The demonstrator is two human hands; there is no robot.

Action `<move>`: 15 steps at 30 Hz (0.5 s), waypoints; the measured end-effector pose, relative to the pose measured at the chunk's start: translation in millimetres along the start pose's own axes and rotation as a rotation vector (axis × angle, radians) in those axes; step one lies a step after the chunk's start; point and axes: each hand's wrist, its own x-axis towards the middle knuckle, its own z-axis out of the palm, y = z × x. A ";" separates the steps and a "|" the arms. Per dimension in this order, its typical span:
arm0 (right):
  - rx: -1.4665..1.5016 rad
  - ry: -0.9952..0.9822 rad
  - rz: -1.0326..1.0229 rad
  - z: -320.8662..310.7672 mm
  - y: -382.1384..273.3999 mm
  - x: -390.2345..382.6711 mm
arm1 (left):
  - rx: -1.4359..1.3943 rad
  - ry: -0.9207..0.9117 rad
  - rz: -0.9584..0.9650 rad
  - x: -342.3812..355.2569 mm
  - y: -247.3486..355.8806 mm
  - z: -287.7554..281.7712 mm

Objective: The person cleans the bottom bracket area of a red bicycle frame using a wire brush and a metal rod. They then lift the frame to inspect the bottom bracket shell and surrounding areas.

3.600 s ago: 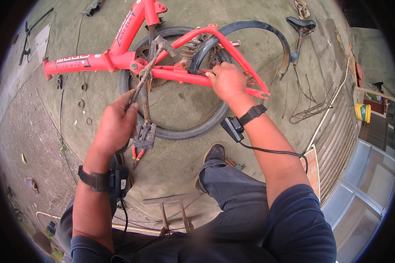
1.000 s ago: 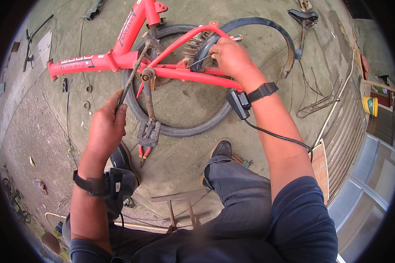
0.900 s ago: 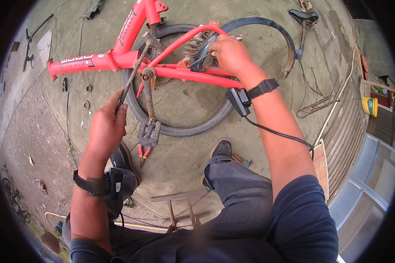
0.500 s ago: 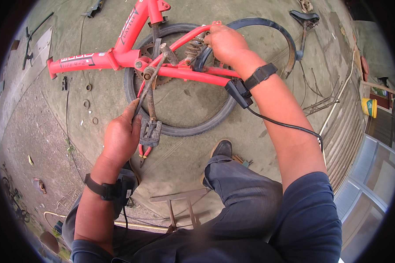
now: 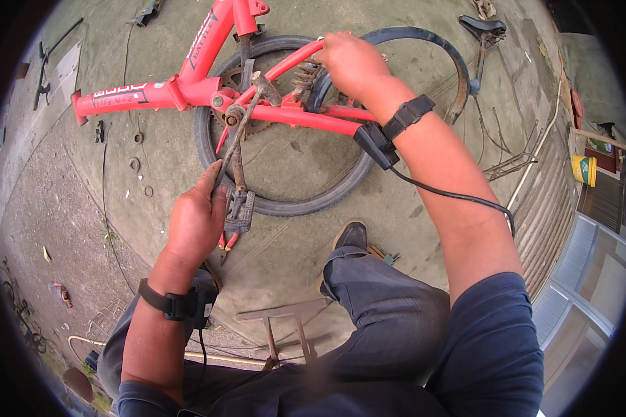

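My left hand (image 5: 196, 215) is closed around the handle of a hammer (image 5: 266, 89). Its head rests over the middle of a red bicycle frame (image 5: 285, 117), by the crank axle; I cannot tell whether they touch. Just beside that hand hangs a black pedal (image 5: 241, 210) on a rusty crank arm (image 5: 238, 167). My right hand (image 5: 351, 62) is wrapped around the end of the frame's curved upper red tube, near a coil spring (image 5: 304, 78). Those fingers partly hide the tube end.
Beneath the frame lies a wheel with a black tyre (image 5: 313, 207). A dark curved mudguard (image 5: 431, 38) and a saddle (image 5: 483, 29) are on the ground at the far right. Red-handled pliers (image 5: 227, 244) lie near my left foot, a small wooden stool (image 5: 285, 311) between my legs.
My right hand has shifted slightly left with the tube in its grip, and the red frame has moved a little left too. My left hand keeps its hold on the hammer.
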 end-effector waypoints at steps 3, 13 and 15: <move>0.066 0.088 0.047 15.2 2.7 -16.0 | 0.001 -0.019 -0.030 -0.5 0.0 0.0; 0.348 0.367 0.424 43.6 -29.6 -30.0 | -0.040 -0.012 -0.017 -2.5 -0.1 2.6; 0.470 0.374 0.489 45.3 -34.1 -27.7 | -0.043 -0.010 -0.020 -2.7 0.2 1.7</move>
